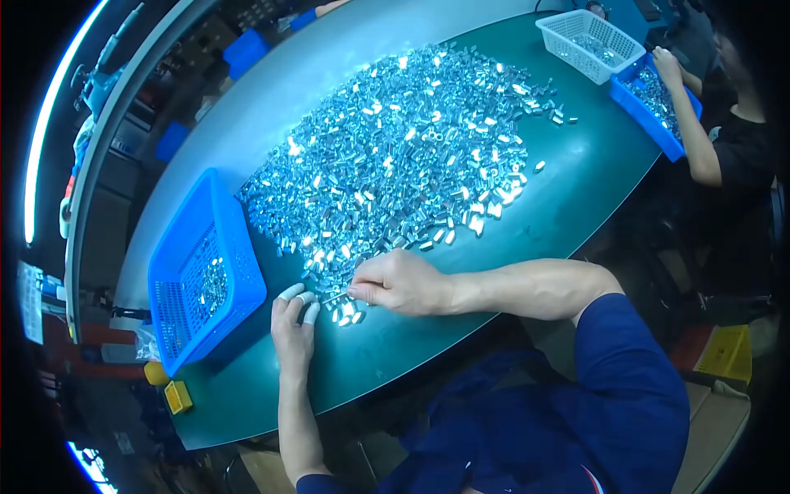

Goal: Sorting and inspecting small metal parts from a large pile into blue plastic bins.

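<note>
A broad heap of small shiny metal parts [395,156] lies on the green tabletop [568,185]. At the heap's near edge my right hand [399,282] is closed, thumb against the curled fingers. A thin, light sliver shows between it and my left hand, too small to name. Just left of it, my left hand [294,329] rests low over the table with bent fingers drawn together and white covers on the fingertips. Whatever those fingertips hold is hidden. Several loose metal parts [347,314] lie between and below the two hands.
Left of my left hand stands a tilted blue basket [253,276] with metal parts inside. Small yellow containers [177,397] sit near the table's left end. Far right, a white basket [555,45] and a blue bin [676,148] stand by another person's arms [699,148].
</note>
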A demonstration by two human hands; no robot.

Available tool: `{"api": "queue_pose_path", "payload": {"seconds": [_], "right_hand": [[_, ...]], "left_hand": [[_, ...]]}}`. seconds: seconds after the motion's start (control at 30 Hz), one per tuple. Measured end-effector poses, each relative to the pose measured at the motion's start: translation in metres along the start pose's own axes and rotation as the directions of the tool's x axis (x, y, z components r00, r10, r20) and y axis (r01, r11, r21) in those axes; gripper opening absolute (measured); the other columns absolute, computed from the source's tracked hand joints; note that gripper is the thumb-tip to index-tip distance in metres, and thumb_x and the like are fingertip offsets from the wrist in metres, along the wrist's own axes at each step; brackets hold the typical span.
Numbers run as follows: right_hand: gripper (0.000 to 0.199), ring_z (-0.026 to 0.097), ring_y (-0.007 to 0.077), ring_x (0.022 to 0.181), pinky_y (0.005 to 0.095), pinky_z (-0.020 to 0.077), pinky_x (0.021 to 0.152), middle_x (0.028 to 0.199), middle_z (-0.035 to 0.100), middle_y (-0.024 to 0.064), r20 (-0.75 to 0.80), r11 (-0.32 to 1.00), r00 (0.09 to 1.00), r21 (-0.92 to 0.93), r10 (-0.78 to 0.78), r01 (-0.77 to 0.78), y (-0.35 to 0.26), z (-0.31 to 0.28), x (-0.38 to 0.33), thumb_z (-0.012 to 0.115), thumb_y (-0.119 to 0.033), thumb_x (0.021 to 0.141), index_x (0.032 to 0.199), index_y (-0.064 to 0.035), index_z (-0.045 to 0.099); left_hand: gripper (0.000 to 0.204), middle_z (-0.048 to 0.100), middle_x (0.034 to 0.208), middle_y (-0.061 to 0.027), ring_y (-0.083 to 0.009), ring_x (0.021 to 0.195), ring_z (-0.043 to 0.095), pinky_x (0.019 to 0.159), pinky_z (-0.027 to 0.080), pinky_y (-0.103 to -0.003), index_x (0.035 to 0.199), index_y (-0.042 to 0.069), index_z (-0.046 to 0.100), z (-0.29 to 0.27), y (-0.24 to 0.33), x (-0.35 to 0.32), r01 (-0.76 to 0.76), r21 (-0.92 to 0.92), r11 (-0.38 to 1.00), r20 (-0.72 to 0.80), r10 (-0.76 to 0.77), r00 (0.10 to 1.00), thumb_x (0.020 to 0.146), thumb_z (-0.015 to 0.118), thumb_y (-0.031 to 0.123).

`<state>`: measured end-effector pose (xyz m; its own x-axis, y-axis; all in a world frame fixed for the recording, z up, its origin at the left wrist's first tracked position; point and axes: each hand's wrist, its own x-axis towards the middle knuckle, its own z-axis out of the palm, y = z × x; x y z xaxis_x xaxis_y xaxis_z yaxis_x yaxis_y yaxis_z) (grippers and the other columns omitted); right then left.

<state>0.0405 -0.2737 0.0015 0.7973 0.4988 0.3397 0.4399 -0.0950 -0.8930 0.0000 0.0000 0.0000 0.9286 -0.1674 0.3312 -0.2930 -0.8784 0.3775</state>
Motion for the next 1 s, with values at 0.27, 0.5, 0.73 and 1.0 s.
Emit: {"api": "queue_pose_path", "payload": {"seconds": [0.27,0.5,0.73,1.0], "right_hand": [[0.022,0.07,0.0332,0.077,0.0406,0.053,0.068,0.084,0.071,0.0147,-0.025,1.0,0.999,-0.017,-0.026,0.026,0.007,0.006,-0.001,0.065,-0.023,0.098,0.097,-0.002,0.073],[0.02,0.068,0.0209,0.069,0.0344,0.0521,0.064,0.078,0.07,0.0125,-0.058,1.0,0.998,-0.03,0.002,-0.004,0.006,-0.003,0.006,0.069,-0.02,0.098,0.095,-0.0014,0.073],[0.019,0.068,0.0235,0.069,0.0363,0.0507,0.063,0.08,0.07,0.0138,-0.054,0.999,0.998,-0.031,-0.038,0.036,0.006,0.001,0.004,0.068,-0.018,0.099,0.095,-0.001,0.073],[0.041,0.062,0.0175,0.056,0.0344,0.0484,0.055,0.063,0.066,0.0059,0.12,0.986,0.982,0.061,0.144,-0.152,-0.001,0.0,0.0,0.06,-0.031,0.107,0.078,-0.0035,0.07]], "left_hand": [[0.021,0.071,0.119,-0.0155,-0.0309,0.113,0.068,0.098,0.052,-0.039,0.104,0.001,0.073,-0.016,0.044,-0.007,-0.012,-0.233,0.972,-0.05,0.0,0.999,0.084,0.077,-0.003],[0.021,0.074,0.115,-0.0148,-0.0308,0.109,0.068,0.095,0.054,-0.04,0.103,0.002,0.074,-0.01,0.05,0.005,-0.056,-0.287,0.956,-0.086,0.032,0.996,0.083,0.079,-0.002],[0.023,0.074,0.117,-0.0146,-0.0302,0.109,0.069,0.095,0.054,-0.039,0.105,0.002,0.074,-0.007,0.049,0.001,-0.067,-0.325,0.943,-0.088,0.04,0.995,0.083,0.079,-0.002],[0.021,0.075,0.115,-0.0141,-0.0302,0.107,0.069,0.093,0.055,-0.039,0.102,0.002,0.075,-0.003,0.068,0.003,-0.101,-0.357,0.928,-0.07,0.081,0.994,0.082,0.081,0.0]]}}
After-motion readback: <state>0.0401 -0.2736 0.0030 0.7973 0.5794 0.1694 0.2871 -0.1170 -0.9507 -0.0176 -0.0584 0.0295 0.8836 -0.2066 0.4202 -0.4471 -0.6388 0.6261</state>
